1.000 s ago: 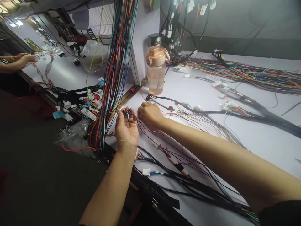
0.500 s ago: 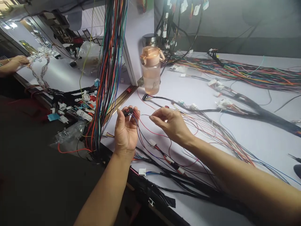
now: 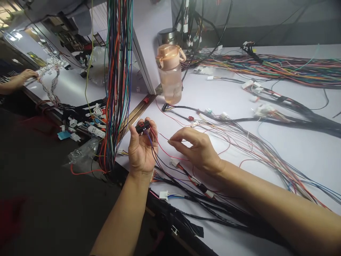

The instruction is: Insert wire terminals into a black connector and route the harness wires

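Note:
Between the thumb and fingers of my left hand (image 3: pixel 142 151) is a black connector (image 3: pixel 142 127) with a red part on its face. Several red, blue and dark wires (image 3: pixel 157 151) run out of its side and trail down toward the table. My right hand (image 3: pixel 195 147) pinches a thin red wire (image 3: pixel 164 137) close to its end. The wire's bare tip points left at the connector and stands a short way apart from it. Below my hands a white connector (image 3: pixel 174 162) on a taped cable lies on the table.
A peach water bottle (image 3: pixel 170 78) stands behind my hands. To the left hangs a thick wire bundle (image 3: pixel 117 81). Black taped harnesses (image 3: pixel 226 209) and loose wires (image 3: pixel 255 153) spread across the white table (image 3: pixel 306 160). Another person's hand (image 3: pixel 26 75) is at the far left.
My right hand has shifted slightly down, and the wire tip shows more clearly beside the connector. The connector in my left hand has turned a little. The whole view has shifted slightly.

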The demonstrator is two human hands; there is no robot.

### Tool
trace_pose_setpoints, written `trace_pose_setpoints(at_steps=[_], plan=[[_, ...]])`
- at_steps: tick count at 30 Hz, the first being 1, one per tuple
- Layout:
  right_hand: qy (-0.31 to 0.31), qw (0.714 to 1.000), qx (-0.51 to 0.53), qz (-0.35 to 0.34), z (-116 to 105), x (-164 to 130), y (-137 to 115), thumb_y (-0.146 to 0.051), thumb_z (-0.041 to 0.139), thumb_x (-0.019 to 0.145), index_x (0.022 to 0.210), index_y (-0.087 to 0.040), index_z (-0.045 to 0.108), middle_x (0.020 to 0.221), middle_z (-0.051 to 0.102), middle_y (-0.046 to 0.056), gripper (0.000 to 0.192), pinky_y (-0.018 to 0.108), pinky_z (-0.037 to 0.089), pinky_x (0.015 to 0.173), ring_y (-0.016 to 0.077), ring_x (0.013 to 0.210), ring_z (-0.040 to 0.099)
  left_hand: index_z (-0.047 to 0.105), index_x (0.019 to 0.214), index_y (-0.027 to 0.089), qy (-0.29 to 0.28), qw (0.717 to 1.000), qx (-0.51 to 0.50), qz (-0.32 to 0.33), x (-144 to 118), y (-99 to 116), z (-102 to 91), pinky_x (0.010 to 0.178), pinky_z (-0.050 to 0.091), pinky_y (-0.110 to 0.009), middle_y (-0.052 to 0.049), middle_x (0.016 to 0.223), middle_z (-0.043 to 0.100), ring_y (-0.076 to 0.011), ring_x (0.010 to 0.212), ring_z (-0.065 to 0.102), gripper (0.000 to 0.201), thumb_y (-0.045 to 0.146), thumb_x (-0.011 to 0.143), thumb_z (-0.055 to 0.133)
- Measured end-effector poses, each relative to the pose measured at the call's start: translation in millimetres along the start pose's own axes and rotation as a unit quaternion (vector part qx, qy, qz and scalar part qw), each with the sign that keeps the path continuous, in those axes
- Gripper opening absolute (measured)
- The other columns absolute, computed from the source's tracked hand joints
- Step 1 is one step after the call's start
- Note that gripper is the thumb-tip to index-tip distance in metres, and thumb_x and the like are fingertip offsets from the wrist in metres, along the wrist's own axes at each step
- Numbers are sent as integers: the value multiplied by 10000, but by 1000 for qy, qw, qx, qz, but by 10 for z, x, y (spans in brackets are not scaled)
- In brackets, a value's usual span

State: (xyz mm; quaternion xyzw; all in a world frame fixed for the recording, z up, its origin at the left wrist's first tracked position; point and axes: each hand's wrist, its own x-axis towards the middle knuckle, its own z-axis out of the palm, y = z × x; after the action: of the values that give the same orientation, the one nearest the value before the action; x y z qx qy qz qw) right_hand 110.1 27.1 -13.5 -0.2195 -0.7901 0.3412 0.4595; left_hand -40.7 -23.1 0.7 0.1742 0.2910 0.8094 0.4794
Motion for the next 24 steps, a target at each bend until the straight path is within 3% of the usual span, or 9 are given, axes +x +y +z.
trace_pose_setpoints(at_steps=[8,13,24], plan=[[10,1000,-3,19,7,-6,-23,-242,634,856,911,-181,669,779,658,10,90,239,473,677,107,706,593,685,836,198,2,999,-11,-35,-35,1,51,822,536,-141,-20,994,664,-92,960,625,240,434,794,682],[20,999,-7,30,13,1,-52,-210,598,870,816,-183,677,737,646,10,99,231,459,645,103,676,579,686,841,201,1,998,2,-62,-60,-6,58,793,543,-153,-31,1009,659,-95,912,632,250,447,808,662],[69,997,-20,36,37,-25,-105,-199,583,865,753,-183,655,639,596,-5,134,241,438,604,104,606,524,692,843,224,8,998,30,-50,-38,-12,24,813,558,-190,-11,1008,669,-110,957,636,238,456,793,677]])
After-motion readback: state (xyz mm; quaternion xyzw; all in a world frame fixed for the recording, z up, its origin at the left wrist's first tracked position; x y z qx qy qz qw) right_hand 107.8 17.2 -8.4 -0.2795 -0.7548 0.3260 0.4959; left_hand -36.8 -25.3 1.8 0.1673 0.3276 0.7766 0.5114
